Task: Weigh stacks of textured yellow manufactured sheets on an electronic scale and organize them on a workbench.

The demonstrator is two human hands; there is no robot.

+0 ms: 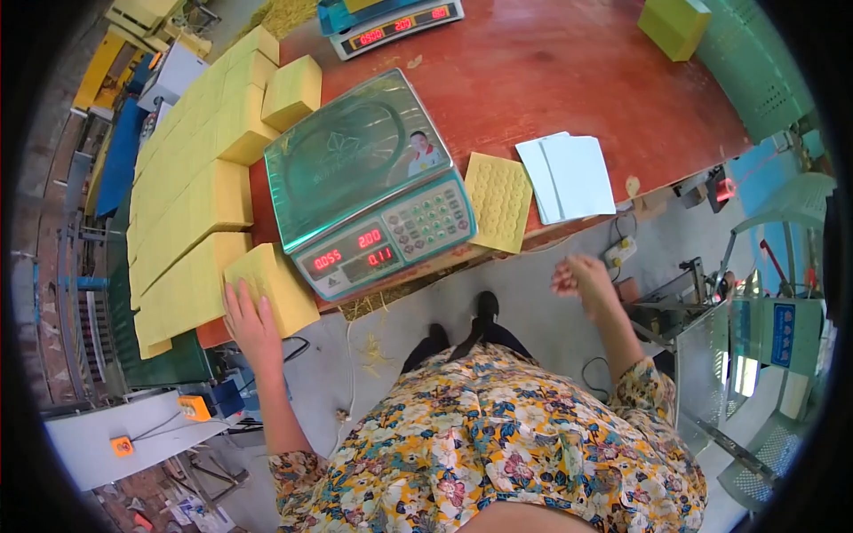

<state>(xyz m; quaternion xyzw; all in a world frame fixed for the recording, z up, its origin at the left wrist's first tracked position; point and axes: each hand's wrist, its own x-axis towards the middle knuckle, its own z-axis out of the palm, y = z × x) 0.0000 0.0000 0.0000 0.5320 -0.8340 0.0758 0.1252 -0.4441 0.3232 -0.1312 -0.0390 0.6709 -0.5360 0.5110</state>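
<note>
My left hand (253, 330) lies with outstretched, spread fingers against a yellow paper stack (277, 289) at the table's near left corner. Whether its thumb grips the stack is hidden. Right of that stack stands a green-and-silver weighing scale (355, 160) with lit red digits and a bare pan. My right hand (584, 282) hangs in the air beyond the table's near edge, its fingers loosely curled and nothing visible in them. Nearest to it are white paper sheets (569, 178) and a yellow sheet with rows of round marks (498, 202).
Many yellow paper stacks (191, 204) fill the table's left side. A second scale (391, 28) stands at the back of the red table (551, 71). One yellow block (673, 27) sits at the far right. Machinery (755, 355) and a power strip (620, 252) lie to the right.
</note>
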